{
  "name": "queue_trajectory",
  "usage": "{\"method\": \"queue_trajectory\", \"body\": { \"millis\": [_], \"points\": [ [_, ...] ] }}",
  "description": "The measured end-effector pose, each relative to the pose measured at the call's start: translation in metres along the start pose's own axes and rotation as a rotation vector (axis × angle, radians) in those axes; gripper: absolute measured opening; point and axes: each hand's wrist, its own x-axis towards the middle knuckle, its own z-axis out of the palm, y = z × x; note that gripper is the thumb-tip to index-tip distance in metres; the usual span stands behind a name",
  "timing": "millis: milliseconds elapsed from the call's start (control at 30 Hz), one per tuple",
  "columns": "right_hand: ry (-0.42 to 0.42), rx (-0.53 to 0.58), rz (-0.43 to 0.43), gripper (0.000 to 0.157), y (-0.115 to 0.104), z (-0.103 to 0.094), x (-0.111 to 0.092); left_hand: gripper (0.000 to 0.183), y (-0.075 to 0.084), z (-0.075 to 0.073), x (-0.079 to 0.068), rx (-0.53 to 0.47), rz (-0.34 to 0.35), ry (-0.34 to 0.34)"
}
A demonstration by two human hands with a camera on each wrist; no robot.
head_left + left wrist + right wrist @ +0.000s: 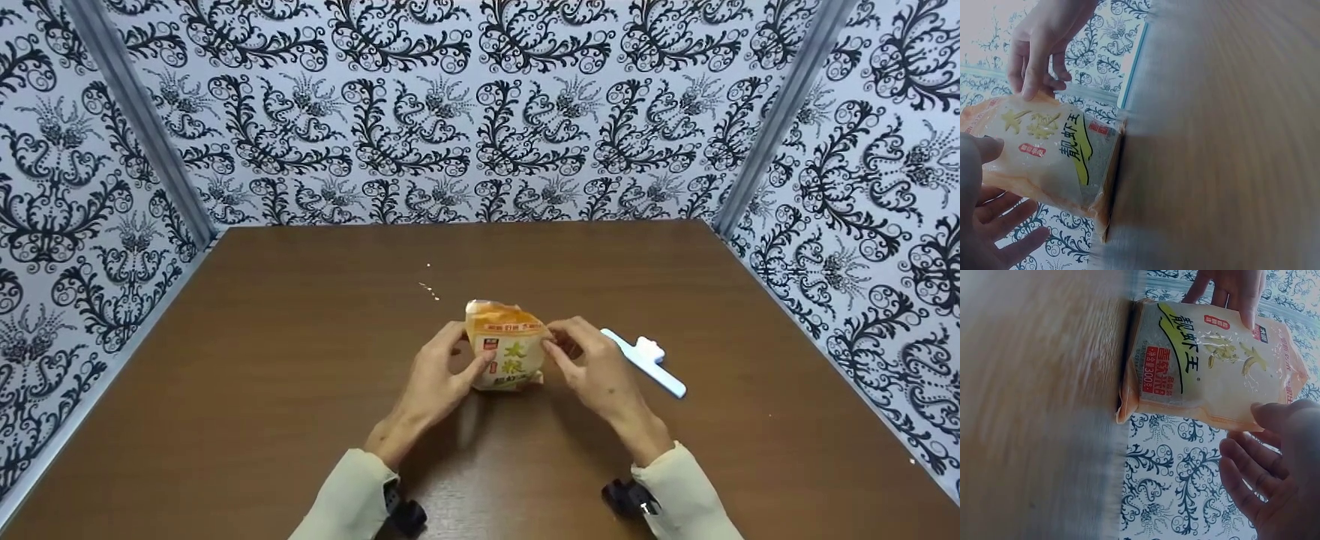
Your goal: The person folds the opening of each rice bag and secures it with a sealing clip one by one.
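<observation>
A small plastic bag of rice [511, 352], orange and cream with printed characters, stands upright on the wooden table. My left hand [439, 367] holds it by its left side, thumb on the printed front and fingers round behind. At the opposite side my right hand [600, 364] pinches the upper side edge between thumb and forefinger. Its other fingers curl loosely beside the bag, as the right wrist view shows near the bag [1213, 371]. In the left wrist view the base of the bag [1067, 152] rests on the tabletop.
Just right of my right hand lies a light blue sealing clip [652, 367] with a white knob. A few white grains [430, 291] are scattered on the table [300, 315] behind the bag. Patterned panels [465, 112] wall in the back and both sides.
</observation>
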Motion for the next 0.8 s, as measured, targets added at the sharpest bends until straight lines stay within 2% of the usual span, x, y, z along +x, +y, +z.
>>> {"method": "queue_trajectory", "body": {
  "millis": [300, 567, 800],
  "points": [
    [0.03, -0.019, -0.028, 0.008, 0.002, 0.002, 0.002, 0.034, 0.003, 0.005, 0.004, -0.12, -0.015, 0.025],
    [0.015, 0.024, 0.01, 0.014, -0.003, 0.003, 0.003, 0.032, 0.01, 0.008, 0.007, -0.211, -0.045, 0.061],
    [0.045, 0.024, -0.037, 0.014, -0.002, 0.006, 0.003, 0.031, 0.012, 0.01, 0.008, -0.263, -0.085, 0.085]
  ]
}}
